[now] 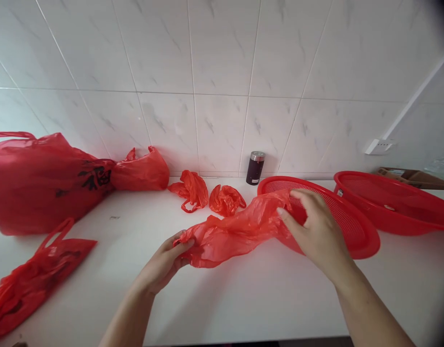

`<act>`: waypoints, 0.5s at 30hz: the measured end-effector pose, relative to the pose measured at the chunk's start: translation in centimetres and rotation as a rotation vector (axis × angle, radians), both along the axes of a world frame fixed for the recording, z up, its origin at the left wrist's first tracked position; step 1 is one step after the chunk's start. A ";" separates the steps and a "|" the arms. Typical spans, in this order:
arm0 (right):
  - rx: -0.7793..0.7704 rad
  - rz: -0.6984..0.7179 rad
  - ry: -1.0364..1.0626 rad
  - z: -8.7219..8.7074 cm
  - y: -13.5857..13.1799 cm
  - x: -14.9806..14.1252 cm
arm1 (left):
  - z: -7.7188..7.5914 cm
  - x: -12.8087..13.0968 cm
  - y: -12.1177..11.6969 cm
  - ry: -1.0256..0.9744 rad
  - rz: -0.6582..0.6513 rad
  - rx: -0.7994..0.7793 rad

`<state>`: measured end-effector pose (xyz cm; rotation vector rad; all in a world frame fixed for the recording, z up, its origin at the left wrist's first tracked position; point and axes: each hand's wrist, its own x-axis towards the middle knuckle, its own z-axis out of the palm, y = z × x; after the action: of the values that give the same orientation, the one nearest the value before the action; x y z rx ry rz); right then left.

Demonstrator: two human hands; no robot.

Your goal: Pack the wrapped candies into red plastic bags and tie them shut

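A crumpled red plastic bag (229,236) stretches between my two hands above the white table. My left hand (171,258) is closed on the bag's left end, thumb on top and fingers underneath. At its right end, my right hand (317,226) has the plastic between thumb and curled fingers; its other fingers are partly hidden. Behind my right hand sits a red oval plastic colander (359,231), partly covered by the hand and the bag. Two bunched red plastic bags, one (195,190) to the left of the other (225,200), lie just beyond the held bag.
At the left stand a large full red bag (37,183) and a smaller filled one (142,168). A flat red bag (44,274) lies nearer. A dark tumbler (255,168) is by the tiled wall. Right: another red basin (388,212), a cardboard box (417,178), a wall socket (380,146).
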<state>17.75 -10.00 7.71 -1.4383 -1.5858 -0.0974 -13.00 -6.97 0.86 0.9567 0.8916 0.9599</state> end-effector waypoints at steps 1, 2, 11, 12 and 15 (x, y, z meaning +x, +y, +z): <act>0.120 0.013 -0.012 0.4 -0.7 -0.9 | -0.4 0.7 -0.1 -0.058 0.031 -0.041; 0.190 0.084 -0.026 0.7 -1.3 -1.9 | -0.8 1.3 -0.1 -0.102 0.069 -0.074; 0.286 0.330 0.029 1.4 -3.2 -5.1 | -0.8 2.2 -2.3 -0.250 0.090 -0.108; 0.327 0.335 0.075 2.0 -3.8 -5.1 | -0.6 2.2 -2.5 -0.258 0.100 -0.112; 0.165 0.543 -0.045 2.8 -4.6 -5.9 | 0.0 2.6 -3.1 -0.281 0.108 -0.136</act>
<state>11.89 -14.58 10.55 -0.8492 -1.9043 0.0579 -10.37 -10.05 0.90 0.6445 0.7646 1.0812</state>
